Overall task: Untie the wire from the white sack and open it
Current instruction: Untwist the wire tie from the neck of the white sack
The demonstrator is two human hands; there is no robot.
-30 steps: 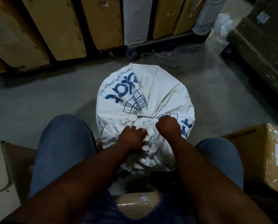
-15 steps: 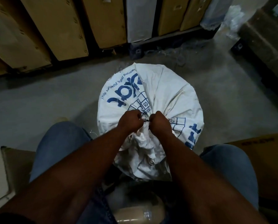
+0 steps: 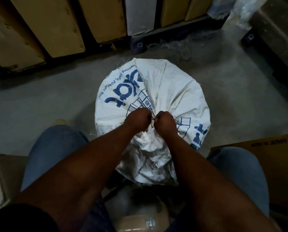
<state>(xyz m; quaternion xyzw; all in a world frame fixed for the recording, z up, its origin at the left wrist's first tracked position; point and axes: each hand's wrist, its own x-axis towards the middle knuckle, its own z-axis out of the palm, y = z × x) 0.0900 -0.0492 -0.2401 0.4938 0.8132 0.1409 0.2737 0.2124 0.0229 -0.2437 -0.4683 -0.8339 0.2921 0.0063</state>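
A full white sack (image 3: pixel 173 91) with blue print stands on the concrete floor between my knees. Its neck is gathered into a bunch, and the loose crumpled top (image 3: pixel 151 158) hangs toward me. A thin dark wire (image 3: pixel 152 119) shows in the small gap between my fists at the neck. My left hand (image 3: pixel 137 118) and my right hand (image 3: pixel 165 122) are side by side, knuckles up, each pinching the wire. Most of the wire is hidden under my fingers.
Cardboard boxes (image 3: pixel 53 25) line a pallet along the back wall. A brown carton (image 3: pixel 277 158) sits by my right knee and another box (image 3: pixel 1 178) by my left knee. A dark stack (image 3: pixel 278 30) stands at the right. Clear plastic wrap (image 3: pixel 240 15) lies at the back right.
Both hands have moved up from the loose top of the sack to the tied neck and closed on the wire. The view has shifted slightly.
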